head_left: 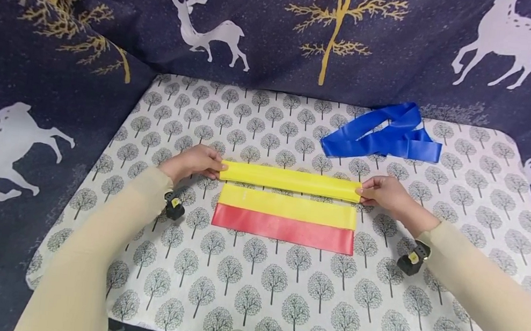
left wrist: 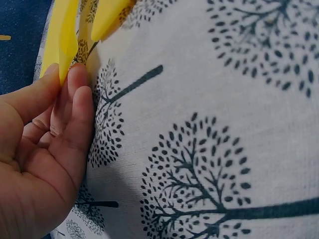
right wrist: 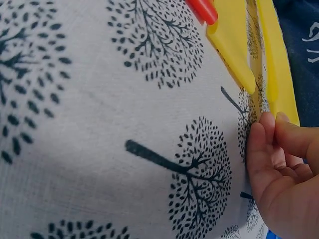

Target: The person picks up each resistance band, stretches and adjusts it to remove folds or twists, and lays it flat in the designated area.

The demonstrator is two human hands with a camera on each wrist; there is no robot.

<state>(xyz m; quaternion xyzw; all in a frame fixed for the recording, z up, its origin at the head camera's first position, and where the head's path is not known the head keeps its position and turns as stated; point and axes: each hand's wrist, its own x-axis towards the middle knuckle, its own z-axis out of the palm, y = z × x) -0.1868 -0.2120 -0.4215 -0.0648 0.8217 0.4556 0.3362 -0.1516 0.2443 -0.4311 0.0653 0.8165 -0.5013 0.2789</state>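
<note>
A long yellow band (head_left: 290,181) is stretched flat between both hands in the head view. The left hand (head_left: 200,162) pinches its left end, and the right hand (head_left: 384,191) pinches its right end. Just below lies a second yellow band (head_left: 287,205), with a red band (head_left: 283,228) along its lower side. In the left wrist view, thumb and fingertips of the left hand (left wrist: 50,134) hold the edge of the yellow band (left wrist: 70,45). The right wrist view shows the right hand (right wrist: 286,169) pinching the other end of the yellow band (right wrist: 284,74).
A crumpled blue band (head_left: 385,135) lies at the back right of the tree-patterned cloth (head_left: 254,272). Behind and beside the table hangs a dark blue fabric (head_left: 278,43) printed with deer and trees. A dark wrist device hangs at each sleeve.
</note>
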